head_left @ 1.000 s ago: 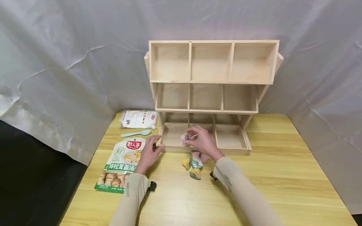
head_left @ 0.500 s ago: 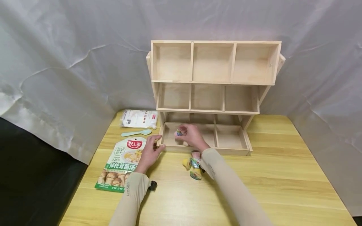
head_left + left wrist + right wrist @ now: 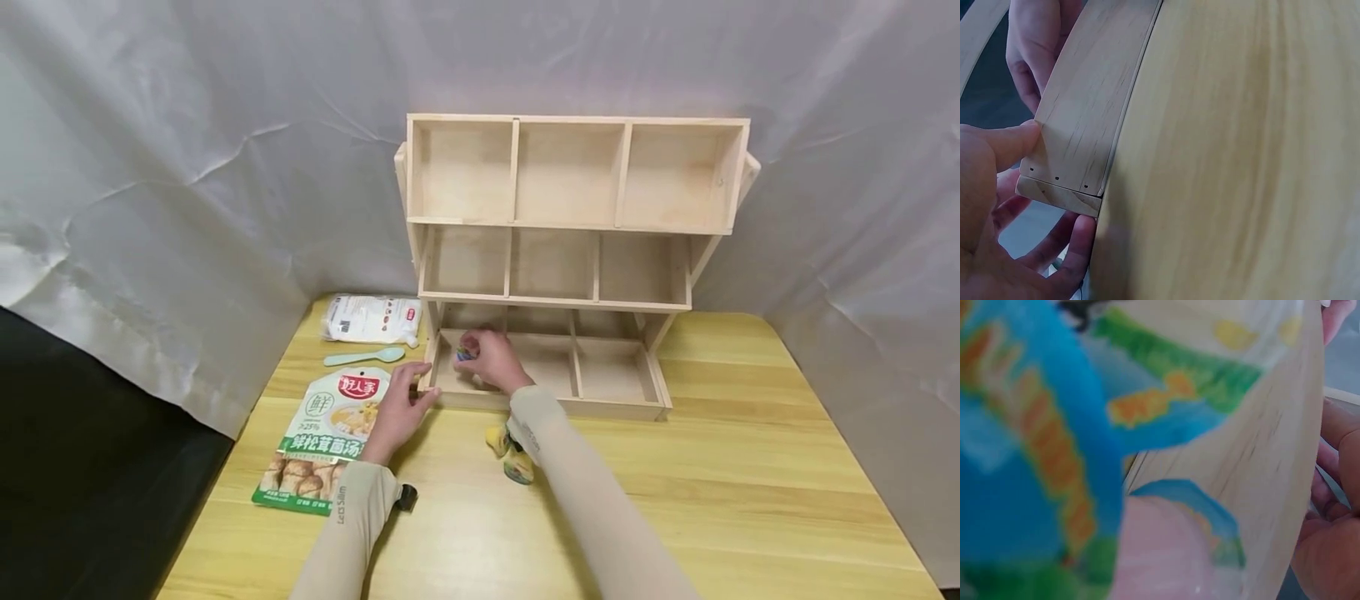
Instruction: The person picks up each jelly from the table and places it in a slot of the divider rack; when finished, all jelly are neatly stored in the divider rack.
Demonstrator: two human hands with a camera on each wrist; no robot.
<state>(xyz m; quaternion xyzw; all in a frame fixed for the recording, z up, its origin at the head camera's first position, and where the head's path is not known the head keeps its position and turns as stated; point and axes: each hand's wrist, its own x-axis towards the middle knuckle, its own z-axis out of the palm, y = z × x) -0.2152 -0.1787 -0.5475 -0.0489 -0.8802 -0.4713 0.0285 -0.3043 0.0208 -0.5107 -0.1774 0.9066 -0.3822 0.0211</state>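
Currently, the right hand (image 3: pixel 495 361) pinches a small pink bright-lidded cup (image 3: pixel 464 355); the left hand (image 3: pixel 396 412) clasps the pale wooden tiered rack (image 3: pixel 555 297) beneath those pinching fingers.

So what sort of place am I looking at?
Probably a makeshift indoor filming booth: grey sheeting hangs behind and beside a wood-grained table, where a wooden compartment rack stands. The wider room isn't visible.

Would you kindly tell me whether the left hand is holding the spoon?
No, the left hand grips a lower front corner of the wooden rack, while the spoon lies apart on the table.
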